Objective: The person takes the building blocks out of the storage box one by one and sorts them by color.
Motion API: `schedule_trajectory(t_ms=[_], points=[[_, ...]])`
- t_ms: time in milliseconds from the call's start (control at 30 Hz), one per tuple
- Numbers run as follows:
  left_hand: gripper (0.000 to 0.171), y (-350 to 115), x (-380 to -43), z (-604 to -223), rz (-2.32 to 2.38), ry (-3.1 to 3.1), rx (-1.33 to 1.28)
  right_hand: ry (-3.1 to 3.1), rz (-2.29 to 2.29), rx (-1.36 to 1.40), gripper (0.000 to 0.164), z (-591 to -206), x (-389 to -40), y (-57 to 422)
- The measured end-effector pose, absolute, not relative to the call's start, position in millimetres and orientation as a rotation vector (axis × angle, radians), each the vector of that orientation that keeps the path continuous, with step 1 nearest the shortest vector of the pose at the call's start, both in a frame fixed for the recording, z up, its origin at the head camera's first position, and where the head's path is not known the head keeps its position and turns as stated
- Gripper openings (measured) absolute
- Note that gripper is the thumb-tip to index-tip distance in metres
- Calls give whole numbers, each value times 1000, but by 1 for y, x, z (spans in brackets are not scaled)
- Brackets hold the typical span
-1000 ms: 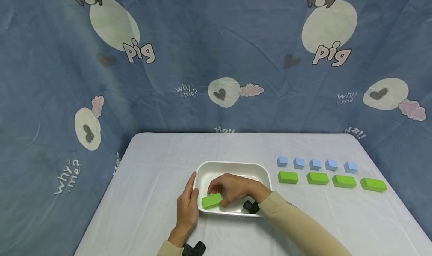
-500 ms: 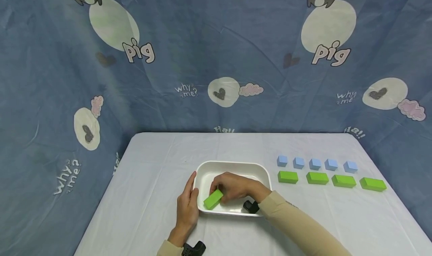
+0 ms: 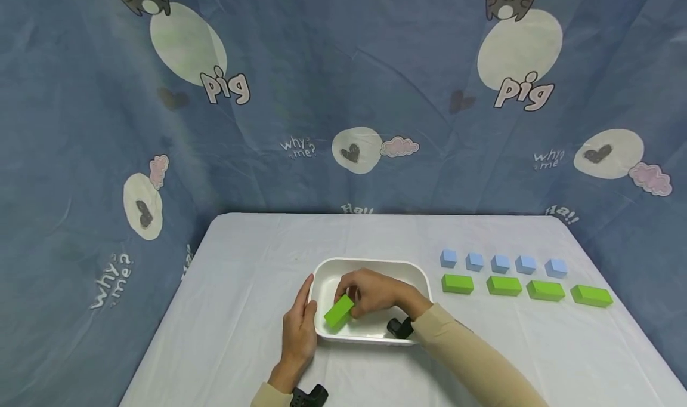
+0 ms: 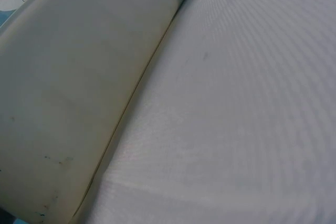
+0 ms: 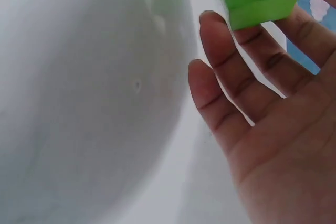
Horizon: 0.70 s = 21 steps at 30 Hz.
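Observation:
My right hand (image 3: 370, 290) pinches a green rectangular block (image 3: 339, 313) over the left part of a white tray (image 3: 397, 265). In the right wrist view the green block (image 5: 262, 6) sits between thumb and fingers, its far end cut off by the frame. The two lower fingers of the right hand (image 5: 283, 108) extend beside it. Along the tray's left side lies my left hand (image 3: 299, 334), fingers straight against the outer wall. The left wrist view is mostly filled by the tray's outer wall (image 4: 89, 77), with that hand almost wholly out of frame.
To the right of the tray, several blue cubes (image 3: 500, 264) form a row, with several green blocks (image 3: 504, 286) lined up in front of them. A white cloth (image 3: 241, 287) covers the table, and a blue printed curtain (image 3: 300, 55) hangs behind and beside it.
The green block has turned to a steeper slant and risen slightly with my right hand. My left hand stays at the tray. The head view has shifted a little.

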<state>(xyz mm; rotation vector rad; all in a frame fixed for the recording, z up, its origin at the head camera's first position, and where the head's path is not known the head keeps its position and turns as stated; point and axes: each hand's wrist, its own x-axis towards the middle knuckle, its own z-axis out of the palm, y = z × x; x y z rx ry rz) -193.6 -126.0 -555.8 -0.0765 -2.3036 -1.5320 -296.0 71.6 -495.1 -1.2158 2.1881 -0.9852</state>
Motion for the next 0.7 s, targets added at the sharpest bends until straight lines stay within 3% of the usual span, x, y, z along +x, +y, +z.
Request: schedule_trajectory(t_ms=[700], points=[[50, -126, -194, -558, -1502, -2317, -69, 2215, -1168, -1192, 38, -458, -303, 92]])
